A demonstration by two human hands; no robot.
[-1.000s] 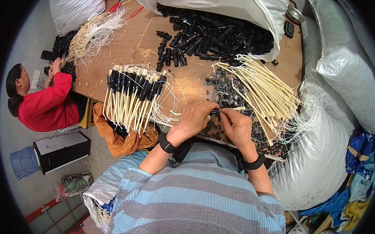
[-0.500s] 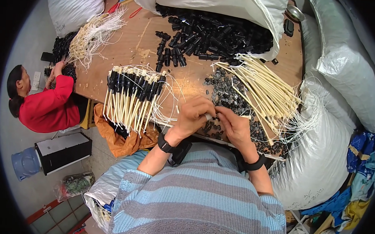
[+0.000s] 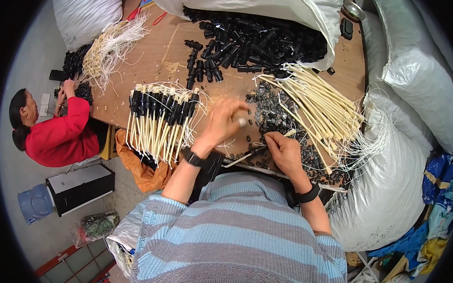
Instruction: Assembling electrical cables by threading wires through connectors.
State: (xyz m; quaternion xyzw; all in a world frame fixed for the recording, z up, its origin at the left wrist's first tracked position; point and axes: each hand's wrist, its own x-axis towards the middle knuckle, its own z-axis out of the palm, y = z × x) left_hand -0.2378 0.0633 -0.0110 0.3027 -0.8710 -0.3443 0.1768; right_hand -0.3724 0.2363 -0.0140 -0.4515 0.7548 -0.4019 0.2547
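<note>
My right hand [image 3: 285,154] is closed around a cream tube [image 3: 238,160] with a black fitting on it. The tube's pale end points left toward the table's near edge, and a white string trails by it. My left hand [image 3: 222,124] is raised over the table, apart from the tube, fingers spread and slightly curled, with a whitish wrap on the thumb. To its left lies a row of cream tubes with black connectors [image 3: 163,107] fitted at their far ends. Small dark plastic pieces [image 3: 272,110] are scattered beyond and beside my right hand. Right of them lies a bundle of bare cream tubes [image 3: 322,110] with white strings.
A white sack [image 3: 261,8] spills black connectors [image 3: 259,48] at the back. Full white sacks [image 3: 379,187] crowd the right side. An orange bag [image 3: 145,173] hangs by the near left edge. At far left a person in red [image 3: 62,131] works at the table.
My left hand has come away from my right hand, moving left and opening. The tube with its black fitting now shows in my right hand, which has hardly moved.
</note>
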